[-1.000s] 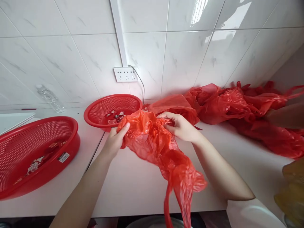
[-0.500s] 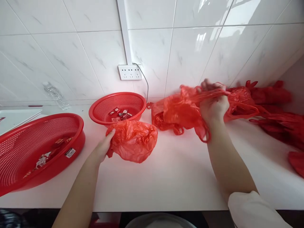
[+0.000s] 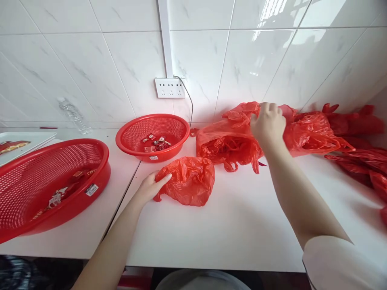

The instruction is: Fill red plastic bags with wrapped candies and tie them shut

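My left hand (image 3: 152,186) is closed on the side of a crumpled red plastic bag (image 3: 192,183), thumb on top, over the white table. To the right, my right hand (image 3: 268,124) has its fingers curled at the top of a larger red plastic bag (image 3: 232,139) that lies against the wall, stuffed with more red plastic. Its fingertips are partly hidden, but bag film bunches up beneath them. Behind the small bag stands a round red basket (image 3: 130,150) with several small wrapped packets (image 3: 159,143) in it.
A larger red basket (image 3: 99,173) with small packets stands at the left. Beyond it are a white tray (image 3: 39,139) and a clear plastic bottle (image 3: 74,114). More red bags (image 3: 365,161) lie at the right. A cable (image 3: 191,102) hangs from the wall socket (image 3: 170,88).
My left hand has shifted a little to the right with the small bag. The plastic that my right hand held raised now lies lower on the larger bag.
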{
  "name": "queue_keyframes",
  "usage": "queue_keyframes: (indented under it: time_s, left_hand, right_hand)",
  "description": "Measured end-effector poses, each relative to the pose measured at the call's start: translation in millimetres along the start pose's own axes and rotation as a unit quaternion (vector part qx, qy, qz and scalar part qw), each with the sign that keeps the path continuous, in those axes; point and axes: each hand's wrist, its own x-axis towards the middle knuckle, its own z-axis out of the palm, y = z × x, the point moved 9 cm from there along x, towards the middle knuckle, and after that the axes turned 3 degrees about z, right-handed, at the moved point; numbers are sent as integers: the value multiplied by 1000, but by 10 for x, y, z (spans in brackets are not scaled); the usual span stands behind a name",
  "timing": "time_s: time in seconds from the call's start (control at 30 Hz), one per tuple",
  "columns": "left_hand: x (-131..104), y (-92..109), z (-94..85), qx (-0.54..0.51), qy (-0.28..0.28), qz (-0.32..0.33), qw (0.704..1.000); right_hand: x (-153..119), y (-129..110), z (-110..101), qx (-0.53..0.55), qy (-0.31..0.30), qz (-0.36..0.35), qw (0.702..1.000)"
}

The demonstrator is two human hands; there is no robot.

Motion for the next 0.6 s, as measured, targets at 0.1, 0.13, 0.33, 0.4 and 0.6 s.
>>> queue_keyframes:
  time_s: [0.1,0.13,0.33,0.4,0.6]
  left_hand:
    - [62,-34,-22,-46,40,24,998]
    - [92,-57,-10,-71,38,32,996]
    - [72,-46,-108,-35,80,65,994]
    - [-179,301,-272,68,191,179,963]
    - [-1175,1254,680,398,3,576,714]
  right_hand:
    - [-810,-774,503,37,-247,-136,959]
    - [-1240,-1010,736,61,-394,-201,895]
    - [-2324,-1125,1147,62,-555,-249,792]
    - [-2224,-993,1174,89,-566,-175,801]
    - [-1708,-1013,988,311,-589,48,744]
